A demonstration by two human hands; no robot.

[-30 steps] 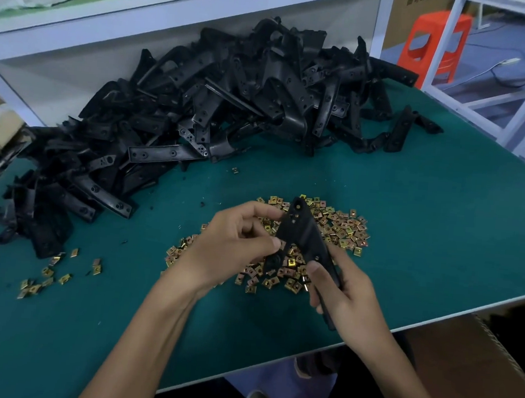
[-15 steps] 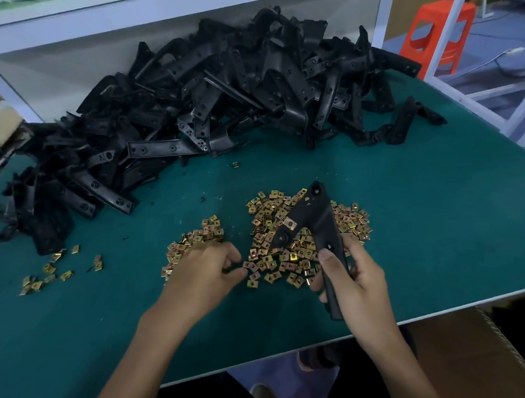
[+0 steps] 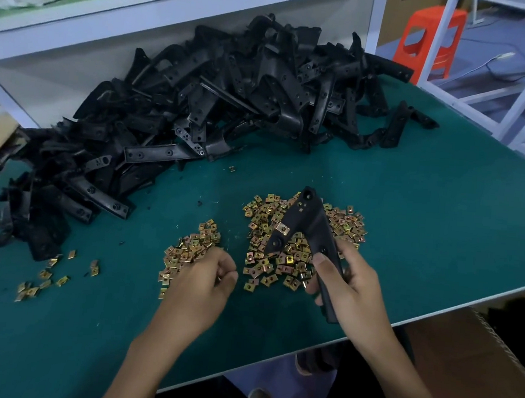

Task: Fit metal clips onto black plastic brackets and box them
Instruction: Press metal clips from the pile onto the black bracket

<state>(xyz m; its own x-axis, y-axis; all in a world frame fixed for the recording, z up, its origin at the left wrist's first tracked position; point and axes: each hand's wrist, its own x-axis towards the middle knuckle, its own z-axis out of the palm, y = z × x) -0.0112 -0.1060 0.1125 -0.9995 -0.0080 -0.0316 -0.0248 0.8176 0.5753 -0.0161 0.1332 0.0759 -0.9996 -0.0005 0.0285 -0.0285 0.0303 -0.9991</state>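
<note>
My right hand [image 3: 350,284] grips a black forked plastic bracket [image 3: 308,223] by its long arm and holds it tilted above the big heap of brass-coloured metal clips [image 3: 285,257]. One clip [image 3: 283,229] sits fitted on the bracket's shorter arm. My left hand [image 3: 203,280] rests with curled fingers on the near edge of a smaller clip pile [image 3: 193,245]; whether it pinches a clip is hidden. A large heap of black brackets [image 3: 199,109] fills the back of the green table [image 3: 441,219].
A few loose clips [image 3: 48,276] lie at the left near the bracket heap. A cardboard box [image 3: 468,365] stands below the table's front right edge. White shelving runs behind the heap, with an orange stool [image 3: 431,39] on the floor at far right.
My left hand has left the bracket and moved down and left to the smaller clip pile. My right hand keeps the bracket, now with a clip on its short arm.
</note>
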